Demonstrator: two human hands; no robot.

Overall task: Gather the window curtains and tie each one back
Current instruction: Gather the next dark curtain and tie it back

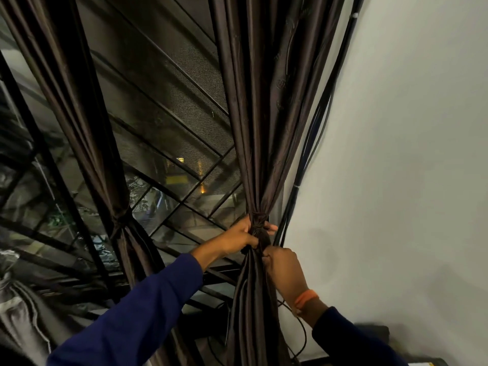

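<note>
Right half of frame: plain white wall. Left and centre: dark barred window with mesh screen, night outside. Bundle of black cables running down wall edge, just beside right curtain.

Centre-right: dark brown satin curtain, gathered, pinched to narrow waist at lower centre, flaring again below. Left of frame: second dark brown satin curtain, already cinched by matching fabric tie band, hanging free, no hands on it. Looks done.

Step in hand, by judgement: tying back right curtain, knot stage. Dark fabric tie knot sitting at the waist, bunched, details too dark to resolve.

Left hand, blue sleeve, reaching in from lower left, closed around curtain waist at the knot, fingertips showing past far side. Right hand, orange wristband, coming up from lower right, fingers pinched shut on fabric just below the knot; tie end or curtain fold, cannot tell which.

Next move likely calls for: hold the gather tight with left, pull loose end through and snug with right, then check waist height roughly matches left curtain. Risk: cables just beside the gather, easy to snag in the wrap.
</note>
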